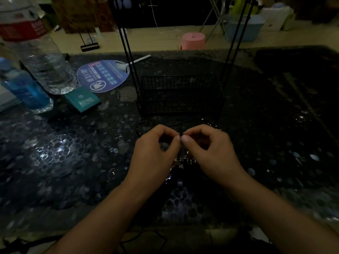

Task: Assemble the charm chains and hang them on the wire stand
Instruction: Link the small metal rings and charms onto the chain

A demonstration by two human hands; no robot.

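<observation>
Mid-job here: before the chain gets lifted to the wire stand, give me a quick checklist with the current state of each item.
1. Left hand pinching the charm chain: ok.
2. Right hand pinching at the same spot: ok.
3. Link closed between the fingertips: cannot tell, too dark and small.
4. Chain hanging free, untangled: cannot tell.
5. Wire stand upright just behind the hands: ok.
6. Hanging bar free: cannot tell, the top is out of view.

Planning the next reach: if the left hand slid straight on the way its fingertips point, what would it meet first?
The left hand points at the right hand; their fingertips nearly touch, so it meets that hand at once, with the charm chain pinched between them.
</observation>
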